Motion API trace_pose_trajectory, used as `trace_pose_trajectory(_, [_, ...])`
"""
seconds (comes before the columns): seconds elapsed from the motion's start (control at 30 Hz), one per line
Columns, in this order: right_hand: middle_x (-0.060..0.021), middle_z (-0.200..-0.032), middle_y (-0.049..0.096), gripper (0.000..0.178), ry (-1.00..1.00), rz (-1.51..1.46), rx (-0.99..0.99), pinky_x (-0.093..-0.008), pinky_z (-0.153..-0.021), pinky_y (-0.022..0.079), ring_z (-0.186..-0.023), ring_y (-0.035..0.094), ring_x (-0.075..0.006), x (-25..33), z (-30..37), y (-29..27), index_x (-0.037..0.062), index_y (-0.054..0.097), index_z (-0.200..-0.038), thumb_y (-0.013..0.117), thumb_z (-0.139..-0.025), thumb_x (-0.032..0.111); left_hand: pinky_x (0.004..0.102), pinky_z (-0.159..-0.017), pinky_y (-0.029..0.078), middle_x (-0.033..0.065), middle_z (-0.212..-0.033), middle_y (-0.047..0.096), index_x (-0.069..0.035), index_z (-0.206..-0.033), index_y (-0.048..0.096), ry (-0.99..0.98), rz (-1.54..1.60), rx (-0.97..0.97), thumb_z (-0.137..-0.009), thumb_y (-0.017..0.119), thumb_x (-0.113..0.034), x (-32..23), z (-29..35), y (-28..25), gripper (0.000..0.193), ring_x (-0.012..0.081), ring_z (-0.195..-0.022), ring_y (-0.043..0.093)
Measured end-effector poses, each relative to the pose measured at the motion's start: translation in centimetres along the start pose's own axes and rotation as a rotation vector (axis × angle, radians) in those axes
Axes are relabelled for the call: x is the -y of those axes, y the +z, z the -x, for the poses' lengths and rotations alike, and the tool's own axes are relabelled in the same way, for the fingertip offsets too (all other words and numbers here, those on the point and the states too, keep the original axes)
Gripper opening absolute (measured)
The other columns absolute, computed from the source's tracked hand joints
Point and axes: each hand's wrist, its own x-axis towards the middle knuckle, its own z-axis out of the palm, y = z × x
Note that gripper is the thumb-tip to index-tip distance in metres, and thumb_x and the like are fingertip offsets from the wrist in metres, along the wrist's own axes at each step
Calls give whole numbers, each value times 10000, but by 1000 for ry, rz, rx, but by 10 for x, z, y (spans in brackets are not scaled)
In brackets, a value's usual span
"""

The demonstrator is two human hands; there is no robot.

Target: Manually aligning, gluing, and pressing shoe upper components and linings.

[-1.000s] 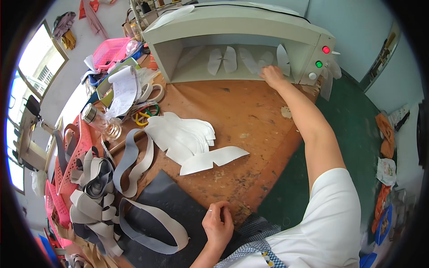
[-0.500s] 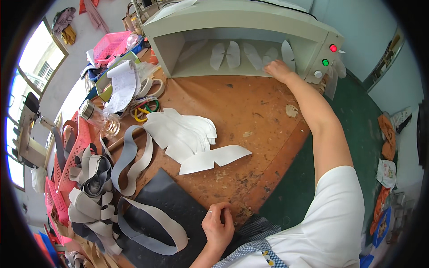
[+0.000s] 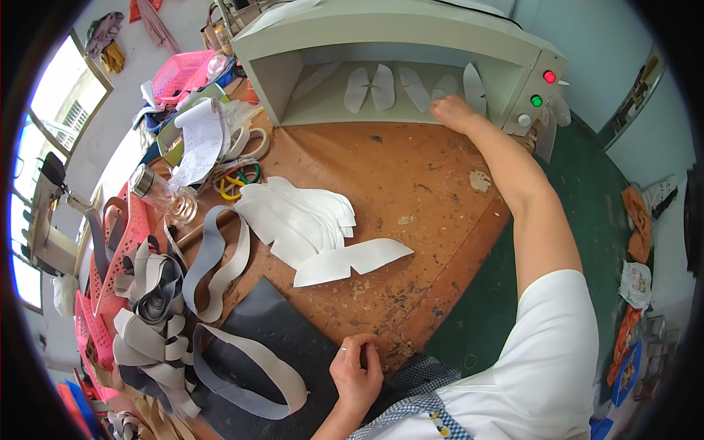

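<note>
My right hand [image 3: 453, 114] reaches to the front opening of a pale heating box [image 3: 330, 114], fingers curled, their tips partly hidden. Right behind the fingers lies a white cut piece [image 3: 445, 86]; whether I grip it does not show. Other white pieces rest inside, among them a notched one [image 3: 381, 88] and an upright-lying one [image 3: 474, 84]. My left hand [image 3: 357, 374], with a ring on it, is closed at the table's near edge, and nothing shows in it. Mid-table lies a fanned stack of white cut pieces [image 3: 293, 216], with a single notched piece [image 3: 352, 262] on its near side.
A black mat [image 3: 275, 315] carries a grey strip loop [image 3: 286, 378]. Left of it are a heap of grey strips [image 3: 154, 337] and pink baskets [image 3: 110, 279]. A glass bottle [image 3: 165, 194], scissors [image 3: 240, 178] and tape rolls [image 3: 257, 144] lie farther back. Lit buttons [image 3: 537, 100] sit on the box.
My right hand has shifted very slightly left at the box opening. My left hand and the pieces on the table look almost unchanged.
</note>
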Motion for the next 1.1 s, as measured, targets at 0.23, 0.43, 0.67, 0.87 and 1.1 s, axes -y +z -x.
trace_pose_trajectory(0.23, [-89, -952, 696, 148, 508, -243, -299, -427, -702, 540, -812, 670, -333, -12, 9, -14, 93, 713, -934, 598, -872, 163, 324, -576, 489, 130, -780, 618, -10, -918, 635, 2, 27, 0, -840, 643, 75, 6, 2, 2, 116, 262, -635, 626])
trace_pose_trajectory(0.43, [-117, -945, 684, 140, 450, -228, -292, -450, -718, 538, -818, 664, -356, -22, 16, -41, 61, 691, -904, 613, -872, 173, 286, -614, 502, 112, -765, 630, -1, -910, 614, 33, 1, 2, -878, 606, 79, 5, 2, 1, 86, 207, -665, 653])
trace_pose_trajectory(0.67, [-126, -1025, 671, 137, 119, -105, 38, -442, -780, 536, -936, 654, -340, 7, 14, -10, 45, 674, -873, 577, -867, 142, 333, -580, 496, 126, -774, 623, -15, -906, 633, 43, 21, -11, -841, 643, 66, 4, 3, 3, 104, 271, -645, 635])
trace_pose_trajectory(0.87, [-133, -1026, 670, 154, 23, -38, -111, -430, -815, 529, -962, 641, -325, 0, 9, 23, 60, 676, -861, 533, -863, 118, 289, -620, 506, 108, -764, 644, -2, -904, 623, 6, 1, 0, -871, 615, 70, 1, 2, 2, 79, 211, -668, 660])
trace_pose_trajectory(1.1, [-122, -959, 694, 102, 387, -166, -177, -415, -751, 559, -881, 676, -315, 5, -3, 19, 52, 693, -868, 609, -837, 102, 287, -620, 509, 113, -766, 643, 0, -903, 622, -20, 0, 21, -870, 617, 70, 1, -2, 0, 78, 213, -665, 662])
